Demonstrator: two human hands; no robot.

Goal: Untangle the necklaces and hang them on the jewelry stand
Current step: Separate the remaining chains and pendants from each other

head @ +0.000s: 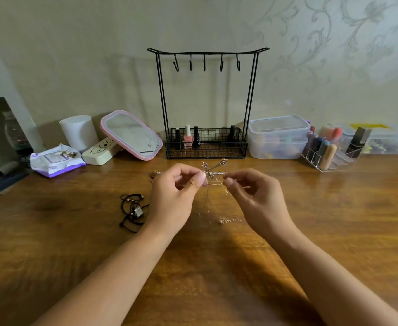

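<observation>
A thin gold chain necklace (215, 182) is stretched between my two hands above the wooden table (334, 220). My left hand (177, 196) pinches one part of it and my right hand (252, 196) pinches another. Its loose end with the clasp (231, 221) lies on the table below. More metal jewelry with flower-shaped pieces (213, 167) lies just beyond my hands. A black cord necklace (132, 211) lies in a heap to the left. The black wire jewelry stand (207, 104) stands at the back against the wall, its several hooks bare.
Nail polish bottles (188, 137) stand in the stand's base basket. A pink-framed mirror (132, 135), a white roll (79, 131) and a wipes packet (56, 160) sit at back left. Clear plastic boxes (279, 137) and a lipstick organizer (327, 151) sit at back right.
</observation>
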